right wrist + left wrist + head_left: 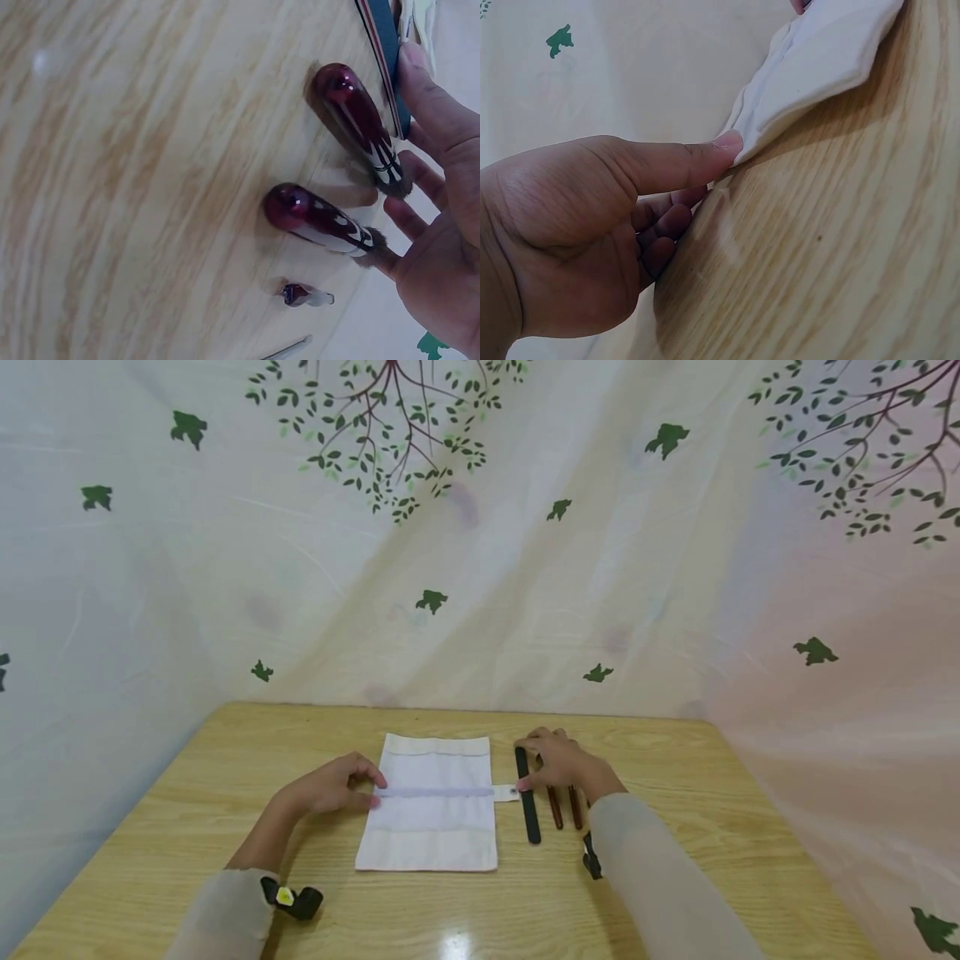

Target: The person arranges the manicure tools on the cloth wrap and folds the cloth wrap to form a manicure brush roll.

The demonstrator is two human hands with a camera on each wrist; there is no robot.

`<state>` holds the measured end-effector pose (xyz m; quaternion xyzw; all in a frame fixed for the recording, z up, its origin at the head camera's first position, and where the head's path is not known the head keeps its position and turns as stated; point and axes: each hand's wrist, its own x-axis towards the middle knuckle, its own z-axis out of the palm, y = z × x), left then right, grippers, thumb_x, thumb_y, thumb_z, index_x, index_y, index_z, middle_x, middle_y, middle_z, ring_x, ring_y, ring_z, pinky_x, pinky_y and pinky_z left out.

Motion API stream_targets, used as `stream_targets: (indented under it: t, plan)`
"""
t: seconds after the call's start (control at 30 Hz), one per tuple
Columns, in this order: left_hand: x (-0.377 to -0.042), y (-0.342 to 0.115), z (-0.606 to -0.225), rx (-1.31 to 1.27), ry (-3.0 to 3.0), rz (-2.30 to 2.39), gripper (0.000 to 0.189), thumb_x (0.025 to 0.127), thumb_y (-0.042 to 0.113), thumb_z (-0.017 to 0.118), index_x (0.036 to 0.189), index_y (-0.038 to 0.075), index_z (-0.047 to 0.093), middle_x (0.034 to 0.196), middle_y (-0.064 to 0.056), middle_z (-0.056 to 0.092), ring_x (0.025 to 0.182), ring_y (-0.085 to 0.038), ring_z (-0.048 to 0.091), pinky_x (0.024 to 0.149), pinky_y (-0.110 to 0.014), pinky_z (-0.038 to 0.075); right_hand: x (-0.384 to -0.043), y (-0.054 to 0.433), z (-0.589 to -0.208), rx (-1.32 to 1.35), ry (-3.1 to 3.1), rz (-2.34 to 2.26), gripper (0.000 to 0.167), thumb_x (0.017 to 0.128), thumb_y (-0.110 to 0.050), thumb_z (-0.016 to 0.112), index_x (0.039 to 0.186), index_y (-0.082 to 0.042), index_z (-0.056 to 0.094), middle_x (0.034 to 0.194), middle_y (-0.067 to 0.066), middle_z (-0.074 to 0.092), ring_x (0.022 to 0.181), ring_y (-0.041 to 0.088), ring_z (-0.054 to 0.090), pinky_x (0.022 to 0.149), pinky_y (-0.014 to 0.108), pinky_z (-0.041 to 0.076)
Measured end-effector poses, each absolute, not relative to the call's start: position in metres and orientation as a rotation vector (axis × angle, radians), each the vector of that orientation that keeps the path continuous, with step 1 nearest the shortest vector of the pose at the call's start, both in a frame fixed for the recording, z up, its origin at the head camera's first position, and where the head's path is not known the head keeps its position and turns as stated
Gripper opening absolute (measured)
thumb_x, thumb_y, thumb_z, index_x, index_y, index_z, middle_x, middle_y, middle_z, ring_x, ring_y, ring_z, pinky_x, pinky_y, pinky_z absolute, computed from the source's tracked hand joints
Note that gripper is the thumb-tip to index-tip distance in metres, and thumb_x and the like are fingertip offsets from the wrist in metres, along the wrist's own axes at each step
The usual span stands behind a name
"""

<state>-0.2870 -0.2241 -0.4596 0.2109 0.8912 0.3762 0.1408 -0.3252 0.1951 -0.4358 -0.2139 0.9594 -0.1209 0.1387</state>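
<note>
A white cloth roll (427, 814) with sewn pockets lies spread on the table, a snap strap (506, 793) sticking out at its right. My left hand (333, 785) pinches its left edge at the middle seam between thumb and forefinger; the left wrist view shows the thumb (724, 146) on the cloth's edge. Just right of the strap, my right hand (558, 760) grips a flat black nail file (530, 818) by its upper part. In the right wrist view the nail file (382, 60) shows a layered edge. Dark-red-handled brushes (360, 112) lie under that hand.
Beyond the brushes, a small dark-tipped piece (304, 295) and a thin metal tool (289, 349) lie on the wooden table (420, 914). Behind the table's far edge hangs a pale curtain (487, 635) printed with leaves.
</note>
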Motion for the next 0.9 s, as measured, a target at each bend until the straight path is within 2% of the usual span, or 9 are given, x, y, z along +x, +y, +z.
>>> stream_targets:
  t: [0.23, 0.5, 0.77, 0.9]
  plan:
    - [-0.287, -0.224, -0.461, 0.620, 2.580, 1.085, 0.026, 0.090, 0.025, 0.081, 0.111, 0.015, 0.070, 0.119, -0.003, 0.059, 0.117, -0.026, 0.052, 0.104, -0.052, 0.039, -0.327, 0.188, -0.431, -0.545, 2.764, -0.422, 0.077, 0.086, -0.044, 0.083, 0.148, -0.014, 0.049, 0.156, 0.014, 0.038, 0.138, 0.042, 0.035, 0.107, 0.062, 0.034]
    - [-0.288, -0.225, -0.463, 0.624, 2.582, 1.087, 0.025, 0.090, 0.025, 0.081, 0.111, 0.016, 0.070, 0.119, -0.003, 0.058, 0.117, -0.026, 0.051, 0.104, -0.052, 0.038, -0.329, 0.185, -0.432, -0.503, 2.787, -0.556, 0.081, 0.079, -0.037, 0.089, 0.144, -0.011, 0.049, 0.144, 0.008, 0.050, 0.125, 0.033, 0.040, 0.102, 0.053, 0.040]
    - [-0.288, -0.224, -0.462, 0.653, 2.593, 1.063, 0.020, 0.091, 0.024, 0.080, 0.107, 0.016, 0.071, 0.119, -0.004, 0.058, 0.117, -0.027, 0.051, 0.104, -0.052, 0.039, -0.321, 0.185, -0.418, -0.493, 2.746, -0.775, 0.085, 0.080, -0.028, 0.090, 0.147, -0.009, 0.043, 0.144, 0.013, 0.050, 0.131, 0.035, 0.037, 0.100, 0.054, 0.043]
    - [-0.288, -0.223, -0.462, 0.666, 2.603, 1.043, 0.016, 0.093, 0.023, 0.077, 0.106, 0.016, 0.070, 0.118, -0.004, 0.057, 0.115, -0.026, 0.050, 0.102, -0.051, 0.040, -0.321, 0.189, -0.415, -0.503, 2.718, -0.909, 0.079, 0.083, -0.022, 0.088, 0.146, -0.008, 0.042, 0.137, 0.016, 0.053, 0.126, 0.035, 0.044, 0.097, 0.054, 0.045]
